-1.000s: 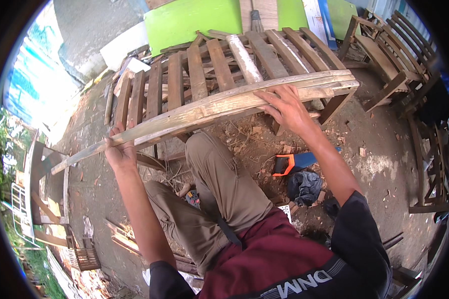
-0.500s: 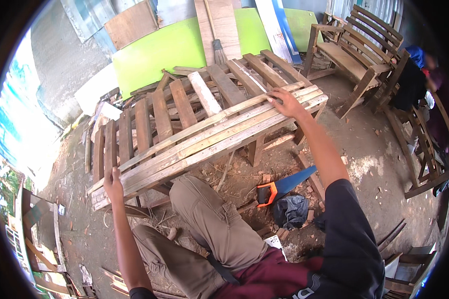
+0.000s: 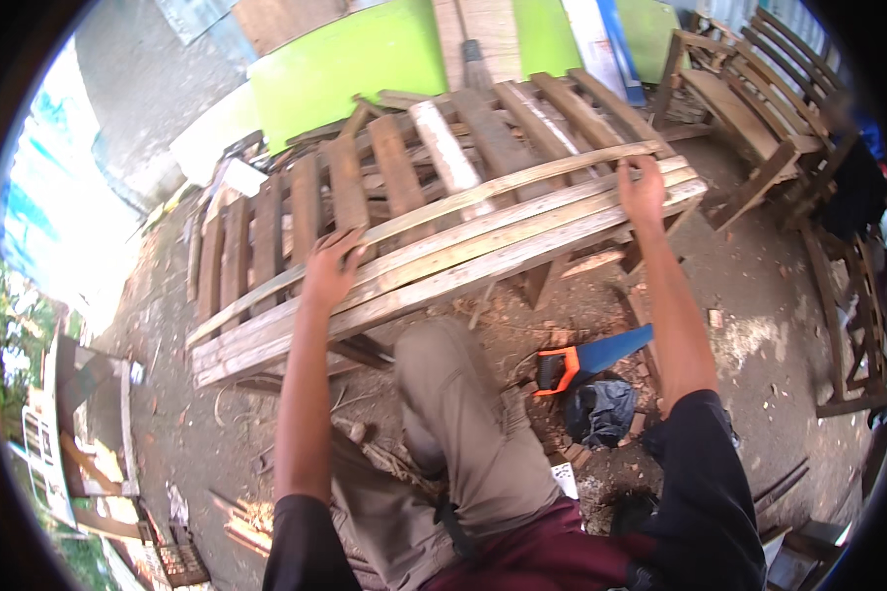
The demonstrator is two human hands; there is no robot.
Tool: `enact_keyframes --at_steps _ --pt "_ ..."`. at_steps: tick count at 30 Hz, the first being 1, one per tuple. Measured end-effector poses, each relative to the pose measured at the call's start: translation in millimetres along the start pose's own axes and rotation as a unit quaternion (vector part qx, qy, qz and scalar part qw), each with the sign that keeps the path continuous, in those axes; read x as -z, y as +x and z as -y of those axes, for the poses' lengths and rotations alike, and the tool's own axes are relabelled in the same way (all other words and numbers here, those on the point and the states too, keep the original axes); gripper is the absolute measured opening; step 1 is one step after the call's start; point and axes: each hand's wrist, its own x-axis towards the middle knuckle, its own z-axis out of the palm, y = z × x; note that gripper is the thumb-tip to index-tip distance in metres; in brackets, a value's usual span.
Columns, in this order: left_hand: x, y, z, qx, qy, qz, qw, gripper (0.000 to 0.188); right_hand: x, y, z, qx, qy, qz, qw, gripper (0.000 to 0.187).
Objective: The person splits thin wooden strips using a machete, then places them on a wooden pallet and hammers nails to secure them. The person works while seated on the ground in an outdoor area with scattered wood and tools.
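A long, narrow wooden strip [image 3: 503, 184] lies at a slant along a slatted wooden bench or rack. My left hand [image 3: 332, 268] is on the strip left of its middle, its fingers bent over it with gaps between them. Near the strip's right end, my right hand [image 3: 644, 189] has its fingers curled around the wood; the fingertips are partly hidden. Several pale battens [image 3: 443, 264] lie side by side along the near edge, just below the strip. Behind them run brown cross slats [image 3: 398, 177], one of them painted white.
On the ground right of my knee lie a handsaw [image 3: 601, 357] with an orange and black handle and a black plastic bag [image 3: 599, 412]. A wooden bench [image 3: 734, 108] stands at the back right. Green panels [image 3: 355, 69] and a broom [image 3: 475, 67] lean on the far wall.
My left hand has moved right, from the left end of the strip to nearer its middle. My right hand has shifted toward the right end. The whole view has turned slightly.
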Motion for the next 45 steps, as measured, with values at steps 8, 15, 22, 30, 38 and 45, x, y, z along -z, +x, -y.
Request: enact_keyframes --at_steps 8,15,22,30,38,45 --pt "2.5 -14.0 1.4 -0.026 0.040 -0.067 0.997 0.022 -8.9 0.1 -37.8 -0.077 -0.072 0.038 0.994 0.033" --pt "-3.6 -10.3 1.2 -0.018 0.059 -0.109 0.992 0.019 -3.3 -1.4 -52.9 -0.117 -0.123 0.038 0.985 0.039" --pt "16.8 -15.4 0.4 -0.061 0.062 -0.137 0.987 0.013 5.1 -0.1 -38.8 -0.191 0.111 -0.118 0.968 0.074" --pt "81.2 -21.2 -14.2 -0.115 0.058 -0.123 0.984 0.014 66.3 8.5 14.9 -0.276 0.081 -0.221 0.932 0.075" --pt "100.7 -52.9 9.1 -0.078 0.029 -0.097 0.992 0.015 95.2 -6.2 16.6 -0.254 0.249 -0.171 0.919 0.026" --pt "116.0 -72.1 31.3 -0.017 -0.029 -0.057 0.998 0.018 182.7 -8.6 -85.0 -0.308 0.030 -0.157 0.938 0.037"
